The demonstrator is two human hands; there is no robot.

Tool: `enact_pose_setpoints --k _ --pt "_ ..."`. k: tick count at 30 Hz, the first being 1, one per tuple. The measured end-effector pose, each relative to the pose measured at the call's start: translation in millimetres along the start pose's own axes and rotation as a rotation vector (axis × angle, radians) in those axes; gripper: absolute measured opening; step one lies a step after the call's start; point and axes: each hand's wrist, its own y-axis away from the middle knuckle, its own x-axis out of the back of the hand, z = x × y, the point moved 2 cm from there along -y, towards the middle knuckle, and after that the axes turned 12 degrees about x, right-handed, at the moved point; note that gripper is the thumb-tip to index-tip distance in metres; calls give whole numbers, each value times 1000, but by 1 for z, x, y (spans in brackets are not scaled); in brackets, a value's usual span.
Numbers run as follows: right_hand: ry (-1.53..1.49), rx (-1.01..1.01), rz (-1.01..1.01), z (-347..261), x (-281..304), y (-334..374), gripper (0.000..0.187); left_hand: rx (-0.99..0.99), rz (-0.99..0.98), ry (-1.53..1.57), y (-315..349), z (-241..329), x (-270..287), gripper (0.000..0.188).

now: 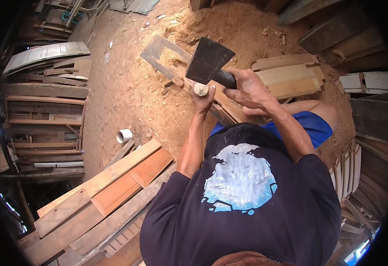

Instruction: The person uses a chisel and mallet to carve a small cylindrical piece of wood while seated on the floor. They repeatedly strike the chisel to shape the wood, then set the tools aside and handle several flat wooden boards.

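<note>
**user_A:** ok so what's in the hands here?

**user_B:** Right hand (248, 88) is curled tight around the thick dark handle of a broad-bladed, dark metal hatchet (209, 60). Left hand (203, 104) is closed around a pale, round-ended wooden peg or handle (201, 90), with the round end poking up out of the fist.

**user_A:** is the blade touching that peg?

**user_B:** Can't tell tbh. The blade's lower corner sits right by the round end, but from straight above you can't see if there's a gap. The rest of the peg is hidden by the fist too.

**user_A:** and under the hands?

**user_B:** A long, weathered grey-brown wooden plank (156, 53) running at a slant, sawdust heaped on part of it. Its near end goes toward the person's lap: bright blue shorts (311, 128), a bare foot (252, 112) just beside the wood, black T-shirt (247, 230) with a white and light-blue print.

**user_A:** what about further out?

**user_B:** Brown floor strewn with sawdust (127, 84). Some pale, flat wooden boards (287, 77) lie to the right of the right hand. On the left there's a short white hollow cylinder (125, 135) near a slanted pile of brown and reddish planks (127, 166). Way out left, a big stack of old wooden panels and frames (47, 91); far right, a whitish slatted panel (349, 170).
</note>
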Motion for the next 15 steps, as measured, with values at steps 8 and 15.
enact_pose_setpoints --k 8,15 --pt "-450 -206 300 29 34 43 33 -158 -232 -391 -21 85 -26 33" --pt "-845 -360 525 91 34 111 21 -694 -529 -481 0 117 -105 40"
